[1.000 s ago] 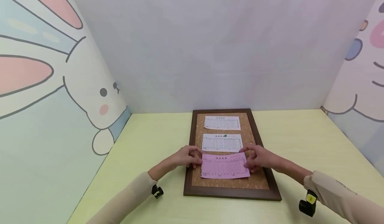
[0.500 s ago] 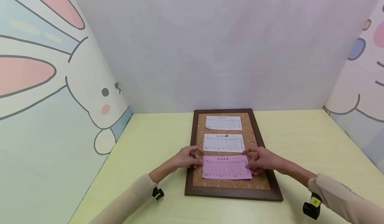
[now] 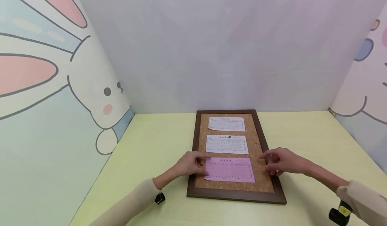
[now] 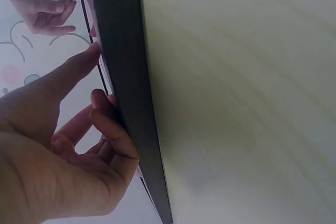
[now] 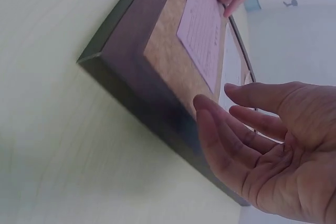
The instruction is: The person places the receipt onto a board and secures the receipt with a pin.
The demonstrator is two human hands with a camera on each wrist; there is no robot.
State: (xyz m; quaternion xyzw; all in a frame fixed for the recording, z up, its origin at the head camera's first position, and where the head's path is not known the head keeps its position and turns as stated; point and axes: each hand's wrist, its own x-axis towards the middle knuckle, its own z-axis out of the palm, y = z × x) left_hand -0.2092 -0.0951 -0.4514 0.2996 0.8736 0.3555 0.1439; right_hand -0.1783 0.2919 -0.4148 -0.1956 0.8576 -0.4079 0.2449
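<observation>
A pink printed form slip lies flat on the lower part of a cork board with a dark brown frame. My left hand reaches over the frame's left side; its index finger and thumb are spread at the slip's upper and lower left corners. Its other fingers bend beside the frame in the left wrist view. Off the slip's right edge, my right hand hovers over the frame's right side, holding nothing. Its fingers are loosely bent, the thumb apart from them, in the right wrist view.
Above the pink slip are two white form slips, the middle one with a green pin at its top edge and the upper one near the frame's top. The board rests on a pale yellow table before a grey wall.
The right hand has let go of the pink slip's right edge and moved away to the right. The slip has flattened onto the cork. The left hand's fingers have spread onto its left corners.
</observation>
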